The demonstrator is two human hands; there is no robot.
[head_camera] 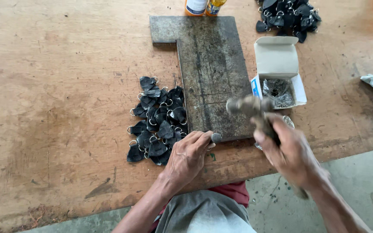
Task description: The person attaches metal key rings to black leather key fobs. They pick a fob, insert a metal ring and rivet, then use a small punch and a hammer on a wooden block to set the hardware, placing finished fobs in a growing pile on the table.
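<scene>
Right hand (291,152) wraps the hammer (252,108) handle low (heavy head, blurred); left hand (188,156) pinches a small stiff piece (216,137) at the steel plate (214,77) edge.

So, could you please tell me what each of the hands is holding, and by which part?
The right hand grips a hammer by its handle. The left hand pinches a small grey piece at its fingertips.

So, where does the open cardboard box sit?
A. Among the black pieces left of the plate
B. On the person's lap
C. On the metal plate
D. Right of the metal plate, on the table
D: the open cardboard box rests on the wooden table, beside the right edge of the metal plate.
</scene>
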